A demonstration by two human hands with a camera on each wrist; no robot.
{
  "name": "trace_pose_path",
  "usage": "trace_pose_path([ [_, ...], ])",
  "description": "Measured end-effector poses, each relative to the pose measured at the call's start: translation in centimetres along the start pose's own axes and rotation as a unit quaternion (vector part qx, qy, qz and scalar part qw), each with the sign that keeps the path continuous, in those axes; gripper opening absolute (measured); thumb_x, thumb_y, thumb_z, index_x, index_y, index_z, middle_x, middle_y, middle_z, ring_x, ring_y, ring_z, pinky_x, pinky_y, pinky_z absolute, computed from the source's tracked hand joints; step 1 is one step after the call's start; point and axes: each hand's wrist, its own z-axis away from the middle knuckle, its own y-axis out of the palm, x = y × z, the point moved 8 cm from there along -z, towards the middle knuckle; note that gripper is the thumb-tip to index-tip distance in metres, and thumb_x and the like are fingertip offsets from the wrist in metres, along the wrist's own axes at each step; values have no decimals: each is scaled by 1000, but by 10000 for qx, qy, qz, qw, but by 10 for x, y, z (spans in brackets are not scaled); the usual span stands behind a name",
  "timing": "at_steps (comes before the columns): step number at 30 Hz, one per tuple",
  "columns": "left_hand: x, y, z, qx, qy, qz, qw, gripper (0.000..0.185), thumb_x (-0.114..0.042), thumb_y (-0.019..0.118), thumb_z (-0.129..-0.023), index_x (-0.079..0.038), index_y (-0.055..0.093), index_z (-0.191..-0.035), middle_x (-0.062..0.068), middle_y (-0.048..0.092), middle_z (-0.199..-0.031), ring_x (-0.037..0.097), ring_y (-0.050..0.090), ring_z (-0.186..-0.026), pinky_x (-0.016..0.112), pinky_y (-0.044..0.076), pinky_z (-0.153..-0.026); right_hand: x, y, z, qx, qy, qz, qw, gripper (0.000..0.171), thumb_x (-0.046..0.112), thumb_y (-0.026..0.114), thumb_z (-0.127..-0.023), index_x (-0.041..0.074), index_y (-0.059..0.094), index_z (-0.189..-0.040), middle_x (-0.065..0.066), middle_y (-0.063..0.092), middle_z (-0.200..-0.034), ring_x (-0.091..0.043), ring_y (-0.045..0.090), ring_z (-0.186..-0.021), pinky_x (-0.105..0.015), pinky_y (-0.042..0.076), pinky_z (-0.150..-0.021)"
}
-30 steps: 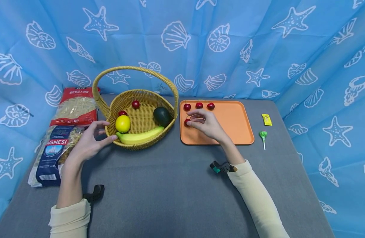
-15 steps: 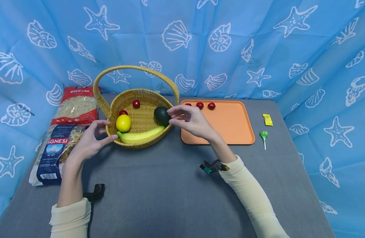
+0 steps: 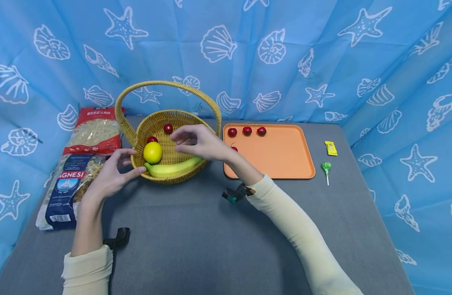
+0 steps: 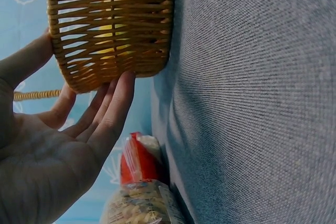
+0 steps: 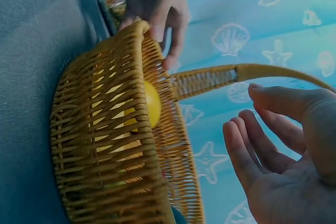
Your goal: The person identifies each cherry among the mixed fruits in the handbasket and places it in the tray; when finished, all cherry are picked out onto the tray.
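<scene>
A wicker basket [image 3: 174, 114] with a tall handle holds a lemon [image 3: 152, 153], a banana [image 3: 174, 168] and two cherries [image 3: 168, 128]. My left hand [image 3: 113, 174] holds the basket's left side, its thumb on the rim and its fingers against the woven wall. Over the basket hovers my right hand [image 3: 202, 143], fingers loosely bent; in the right wrist view nothing shows between thumb and fingers. It hides the avocado in the head view. On the orange tray [image 3: 285, 157] lie three cherries [image 3: 247, 130] in a back row, plus another cherry [image 3: 234, 148] partly behind the right wrist.
Two pasta bags, one red [image 3: 95, 131] and one blue [image 3: 67, 190], lie left of the basket. Right of the tray are a yellow wrapped candy [image 3: 331, 148] and a green lollipop [image 3: 326, 167]. A blue shell-print curtain [image 3: 240, 73] encloses the grey table [image 3: 181, 237].
My right hand has moved left from the front cherry on the tray, past the avocado, to above the basket's middle. That cherry is still on the tray. The left hand stays put.
</scene>
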Motion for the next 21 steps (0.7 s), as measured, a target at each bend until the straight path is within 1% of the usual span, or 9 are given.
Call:
trace_pose_path([
  [5, 2, 1, -1, 23, -22, -6, 10000, 81, -48, 72, -104, -4, 35, -162, 30, 37, -169, 55, 41, -153, 77, 39, -119, -16, 9, -37, 253, 352, 79, 9990, 31, 9, 76, -101, 0, 72, -130, -17, 76, -131, -22, 75, -113, -24, 61, -102],
  [9, 2, 1, -1, 32, -16, 9, 10000, 81, -47, 72, -104, -4, 35, -162, 30, 37, -169, 55, 40, -154, 77, 39, -120, -29, 14, -61, 338, 777, -78, 9964, 33, 11, 75, -103, 0, 71, -134, -18, 75, -134, -23, 73, -116, -22, 59, -101],
  [11, 2, 1, -1, 41, -13, 11, 10000, 81, -47, 72, -104, -4, 35, -162, 30, 36, -169, 55, 40, -154, 78, 39, -119, -36, 16, -70, 352, 1027, -179, 9939, 35, 12, 73, -104, 0, 70, -136, -18, 74, -136, -24, 72, -119, -25, 59, -103],
  [13, 2, 1, -1, 45, -6, 4, 10000, 81, -47, 71, -104, -4, 35, -162, 30, 36, -169, 56, 40, -153, 78, 38, -119, -43, 19, -76, 379, 1282, -299, 9906, 36, 14, 71, -106, -1, 69, -139, -17, 73, -137, -27, 70, -123, -32, 59, -107],
  [15, 1, 1, 0, 43, 3, 0, 10000, 81, -47, 71, -104, -4, 35, -162, 31, 36, -169, 56, 40, -153, 78, 38, -119, -51, 22, -80, 428, 1523, -547, 9859, 38, 13, 68, -107, -3, 66, -141, -19, 70, -140, -33, 68, -129, -41, 58, -113],
  [17, 1, 1, 0, 23, 10, -12, 10000, 81, -47, 72, -104, -4, 35, -162, 31, 37, -169, 56, 40, -153, 78, 38, -119, -58, 25, -84, 466, 1782, -798, 9797, 40, 13, 67, -108, -4, 63, -144, -20, 68, -143, -37, 66, -134, -46, 56, -117],
  [21, 0, 0, 0, -16, 27, -46, 10000, 81, -47, 72, -104, -3, 36, -161, 32, 37, -168, 56, 41, -152, 77, 39, -119, -68, 33, -87, 487, 2179, -1173, 9677, 42, 11, 65, -109, -5, 60, -147, -21, 63, -149, -39, 64, -138, -48, 54, -120],
])
